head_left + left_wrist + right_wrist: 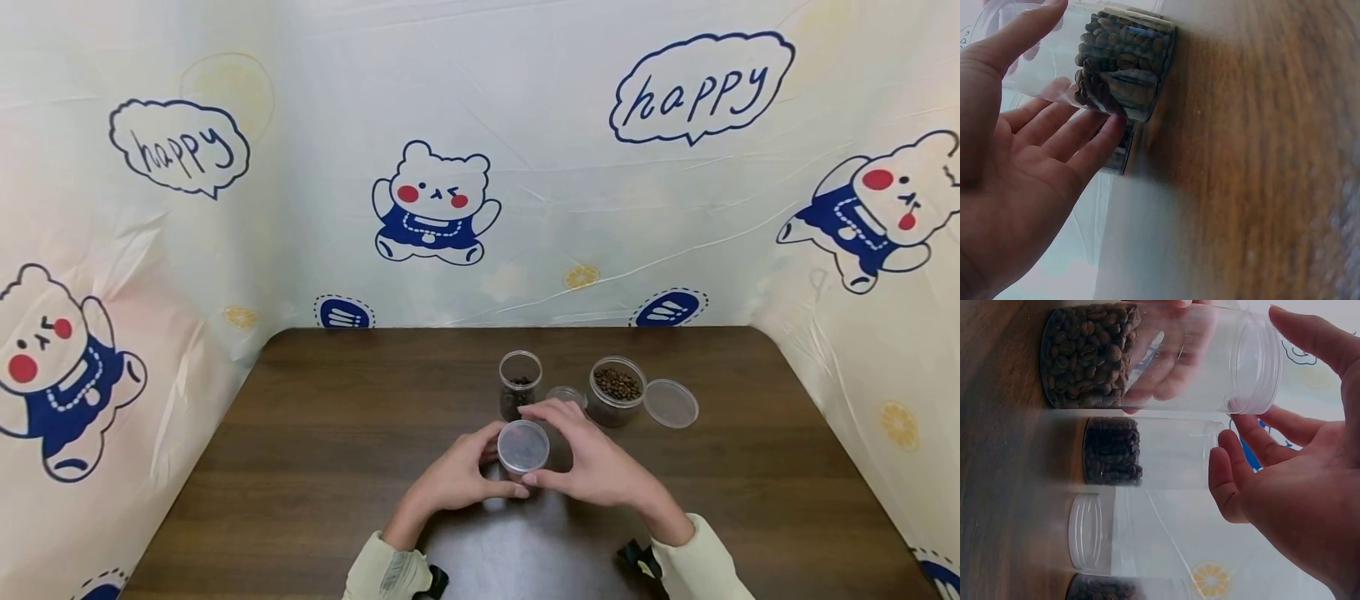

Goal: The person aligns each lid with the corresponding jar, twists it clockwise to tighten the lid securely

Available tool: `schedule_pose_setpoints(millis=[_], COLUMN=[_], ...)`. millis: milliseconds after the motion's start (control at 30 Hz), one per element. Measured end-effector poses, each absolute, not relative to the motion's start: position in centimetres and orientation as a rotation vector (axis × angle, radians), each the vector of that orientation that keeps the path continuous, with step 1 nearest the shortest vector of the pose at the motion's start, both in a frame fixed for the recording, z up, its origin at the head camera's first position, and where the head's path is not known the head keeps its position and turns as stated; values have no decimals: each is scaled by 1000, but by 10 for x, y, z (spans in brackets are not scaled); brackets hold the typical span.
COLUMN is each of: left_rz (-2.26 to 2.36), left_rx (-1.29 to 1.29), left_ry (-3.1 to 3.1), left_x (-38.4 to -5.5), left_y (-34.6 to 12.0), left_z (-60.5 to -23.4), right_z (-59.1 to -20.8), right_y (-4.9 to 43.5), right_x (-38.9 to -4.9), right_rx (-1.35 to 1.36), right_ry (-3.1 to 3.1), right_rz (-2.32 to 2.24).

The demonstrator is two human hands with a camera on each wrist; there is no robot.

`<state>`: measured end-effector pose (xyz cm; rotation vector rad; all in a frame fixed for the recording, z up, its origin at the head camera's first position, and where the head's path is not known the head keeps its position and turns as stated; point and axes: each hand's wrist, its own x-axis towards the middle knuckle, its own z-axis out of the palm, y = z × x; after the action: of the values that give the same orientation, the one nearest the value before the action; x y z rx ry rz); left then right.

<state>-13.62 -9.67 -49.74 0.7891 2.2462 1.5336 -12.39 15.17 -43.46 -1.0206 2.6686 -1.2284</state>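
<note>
A clear plastic jar (1172,375) stands upright on the table, partly filled with coffee beans (1125,47), a lid (523,446) on its top. My left hand (456,477) holds the jar low on its body, thumb on one side and fingers on the other. From the right, my right hand (600,458) grips the lid's rim between thumb and fingers. Just behind it is a lidless jar (520,367) with dark beans in its lower part. Another open jar (615,412), wider and holding brown beans, is behind my right hand.
A loose clear lid (672,404) lies right of the wide jar. Another lid (566,395) sits between the two open jars, partly covered by my right hand. The brown wooden table (337,400) ends at a printed curtain (525,283) at the back and sides.
</note>
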Motion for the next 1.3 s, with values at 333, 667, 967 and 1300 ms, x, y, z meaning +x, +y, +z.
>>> schedule_pose_setpoints(millis=[333, 667, 967, 1300], left_rz=[1536, 1524, 1539, 1532], left_rx=[773, 767, 785, 779], left_ry=[2224, 2235, 2240, 2235], left_x=[-136, -135, -135, -136], left_y=[-96, -97, -96, -96], left_z=[-496, -496, -497, -497], right_z=[-434, -427, -432, -434], right_y=[137, 132, 150, 143], right_x=[-115, -107, -120, -119], right_rx=[-945, -806, -999, -959], right_ry=[2910, 2974, 2746, 2771], right_rz=[-1010, -803, -1145, -1155])
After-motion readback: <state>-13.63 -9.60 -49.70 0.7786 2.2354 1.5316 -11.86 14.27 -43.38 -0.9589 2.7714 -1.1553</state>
